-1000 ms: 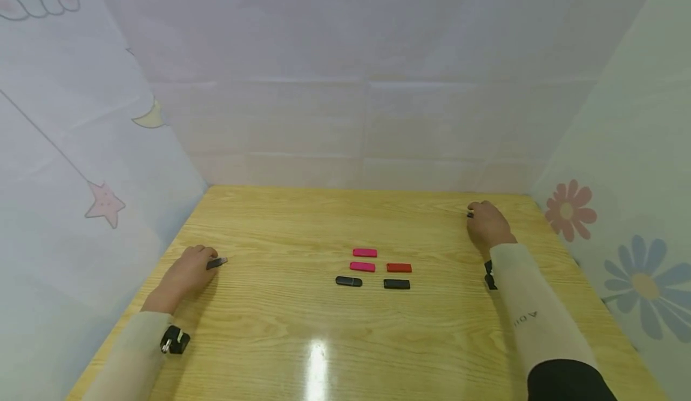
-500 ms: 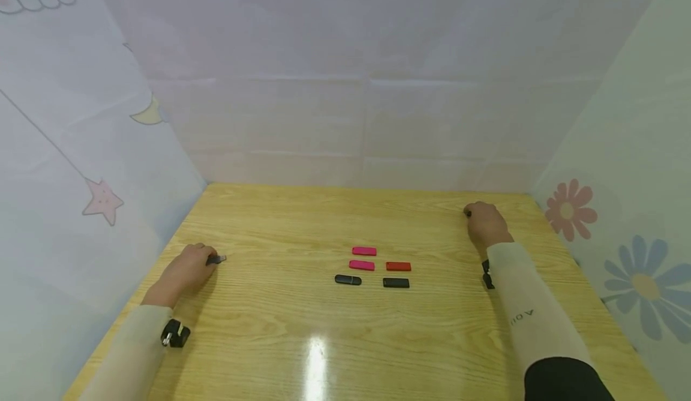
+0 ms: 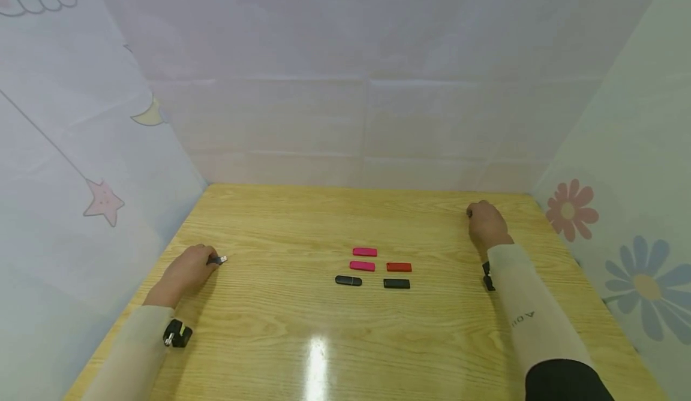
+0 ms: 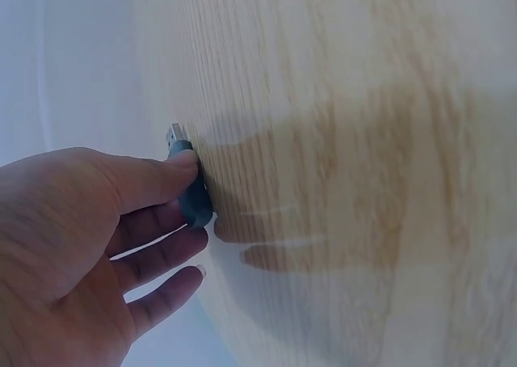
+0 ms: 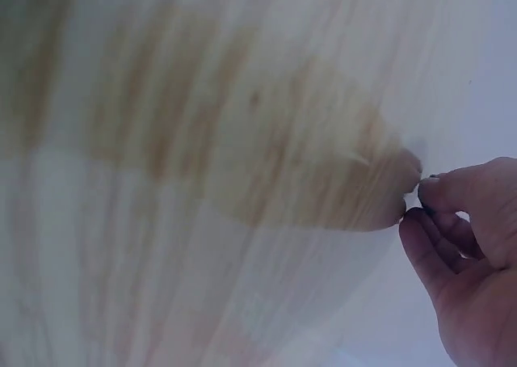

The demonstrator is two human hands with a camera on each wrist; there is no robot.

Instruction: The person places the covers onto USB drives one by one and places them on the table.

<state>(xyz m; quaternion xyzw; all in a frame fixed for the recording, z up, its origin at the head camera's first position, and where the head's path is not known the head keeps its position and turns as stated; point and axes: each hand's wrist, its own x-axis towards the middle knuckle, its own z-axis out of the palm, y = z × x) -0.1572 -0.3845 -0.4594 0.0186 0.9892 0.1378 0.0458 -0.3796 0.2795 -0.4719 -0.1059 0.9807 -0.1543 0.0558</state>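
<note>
My left hand (image 3: 186, 269) is over the left side of the table, pinching a dark USB flash drive (image 4: 196, 197) between thumb and fingers. The drive's bare metal plug (image 4: 176, 132) sticks out past the thumb. At the far right, my right hand (image 3: 487, 221) pinches a small dark piece (image 3: 469, 213) near the tabletop; fingers hide most of it, so its kind is unclear. Between the hands lie two pink USB drives (image 3: 362, 266), a red one (image 3: 399, 267), a black one with a rounded end (image 3: 348, 280) and a black rectangular one (image 3: 396, 283).
The wooden table (image 3: 270, 329) is bounded by a pale back wall (image 3: 361, 119). Printed sheets stand on its left (image 3: 54, 149) and right sides. A bright light reflection shows near the table's front.
The small dark piece in my right fingers is less exposed than a second ago. The drive in my left hand has turned slightly. Both arms stay nearly in place.
</note>
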